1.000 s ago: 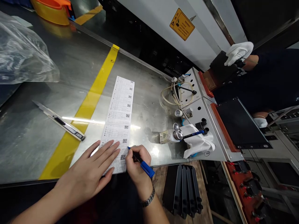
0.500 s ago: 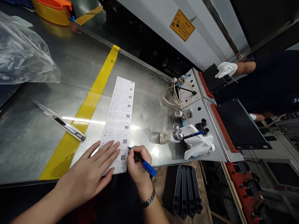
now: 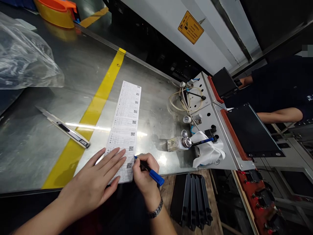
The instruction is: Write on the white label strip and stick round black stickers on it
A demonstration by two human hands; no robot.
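Observation:
A long white strip of printed labels (image 3: 124,120), marked with small square codes, lies on the metal table (image 3: 151,104). My left hand (image 3: 94,179) rests flat across its near end, fingers stretched out. Between the fingers of my right hand (image 3: 146,176) is a blue marker pen (image 3: 156,177); its tip is at the right edge of the strip, and I cannot tell whether it touches the paper. A utility knife (image 3: 65,129) with its blade out lies to the left, across the yellow tape (image 3: 97,101).
A dispenser bottle (image 3: 176,143) and a white cloth (image 3: 207,148) stand by grey boxes with gauges and tubing (image 3: 187,101). Black parts (image 3: 192,199) lie below right. A plastic bag (image 3: 26,55) and a yellow container (image 3: 55,14) are far left. A co-worker (image 3: 276,85) is at the right.
My hands, the marker pen and the label strip have hardly moved. At the right, the co-worker's white-gloved hand has gone out of sight and the arms have shifted.

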